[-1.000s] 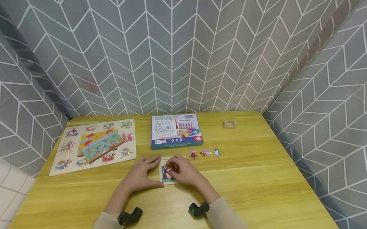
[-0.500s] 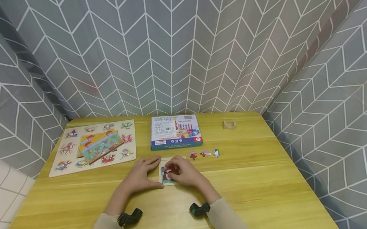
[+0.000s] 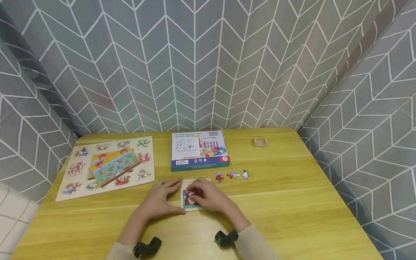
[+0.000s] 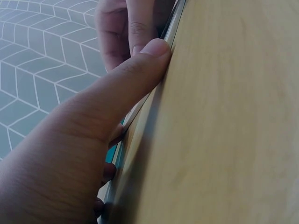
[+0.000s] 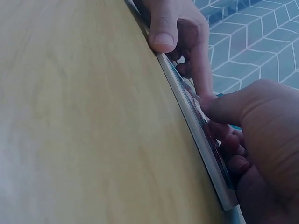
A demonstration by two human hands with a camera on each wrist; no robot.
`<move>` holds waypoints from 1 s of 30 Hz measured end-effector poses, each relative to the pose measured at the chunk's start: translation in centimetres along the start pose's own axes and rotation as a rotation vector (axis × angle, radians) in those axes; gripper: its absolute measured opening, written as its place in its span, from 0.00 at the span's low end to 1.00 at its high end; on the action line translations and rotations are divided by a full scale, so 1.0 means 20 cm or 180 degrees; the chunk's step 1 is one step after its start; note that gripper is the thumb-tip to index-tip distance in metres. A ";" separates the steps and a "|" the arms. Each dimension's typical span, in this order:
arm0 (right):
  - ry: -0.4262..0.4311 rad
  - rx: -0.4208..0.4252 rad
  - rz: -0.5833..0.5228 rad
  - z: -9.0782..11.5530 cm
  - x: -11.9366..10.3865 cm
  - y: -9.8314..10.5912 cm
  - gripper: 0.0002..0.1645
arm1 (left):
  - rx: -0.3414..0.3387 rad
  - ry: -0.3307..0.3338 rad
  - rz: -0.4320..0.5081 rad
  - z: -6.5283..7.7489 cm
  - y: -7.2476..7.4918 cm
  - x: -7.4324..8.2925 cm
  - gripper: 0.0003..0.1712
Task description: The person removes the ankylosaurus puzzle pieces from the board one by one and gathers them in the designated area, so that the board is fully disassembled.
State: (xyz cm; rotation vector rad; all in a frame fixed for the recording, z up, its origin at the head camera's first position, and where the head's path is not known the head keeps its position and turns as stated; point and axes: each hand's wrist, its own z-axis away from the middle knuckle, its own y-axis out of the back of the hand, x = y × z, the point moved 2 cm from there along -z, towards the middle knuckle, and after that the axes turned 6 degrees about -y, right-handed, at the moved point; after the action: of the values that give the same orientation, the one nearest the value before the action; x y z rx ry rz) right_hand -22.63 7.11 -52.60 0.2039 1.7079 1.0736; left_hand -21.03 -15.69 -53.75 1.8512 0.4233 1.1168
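Observation:
A small wooden puzzle frame (image 3: 192, 206) lies flat on the table between both hands, with part of a brown-and-blue picture showing in it. My left hand (image 3: 158, 199) spans its left side. The thumb lies by the near left corner and the straight fingers touch the far left part. My right hand (image 3: 207, 193) reaches over the frame from the right. Its fingers are curled down at the picture and seem to pinch a brown puzzle piece, mostly hidden under them. In the right wrist view, the frame's edge (image 5: 196, 135) runs beneath both hands' fingertips.
Several loose puzzle pieces (image 3: 232, 175) lie right of the frame. Behind it is a flat game box (image 3: 199, 150). A large peg puzzle board (image 3: 71, 180) at left bears two smaller picture boards (image 3: 118, 166). A small wooden holder (image 3: 260, 142) stands at back right. A patterned curtain (image 3: 190, 68) surrounds the table.
The right hand's fingers shift very slightly over the picture. The left hand and the frame stay in place, and the loose pieces lie where they were.

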 end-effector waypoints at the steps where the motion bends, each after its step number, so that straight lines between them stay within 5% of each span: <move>1: 0.0007 0.0008 0.0000 0.00 0.00 0.00 0.15 | -0.0001 -0.0001 -0.0001 0.00 0.00 0.00 0.62; 22: 0.0019 -0.0105 -0.0072 0.01 -0.05 0.05 0.16 | 0.0023 -0.0032 0.0012 0.00 0.00 0.00 0.62; 30: -0.0020 0.0241 -0.0230 0.09 -0.02 0.19 0.15 | 0.0007 -0.0001 -0.0027 0.00 0.00 0.01 0.63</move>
State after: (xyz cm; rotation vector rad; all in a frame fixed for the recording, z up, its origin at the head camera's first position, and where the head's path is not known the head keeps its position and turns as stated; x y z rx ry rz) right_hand -22.28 10.21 -49.64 0.1919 1.7387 0.9554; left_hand -20.96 -15.64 -53.68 1.8497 0.4319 1.1108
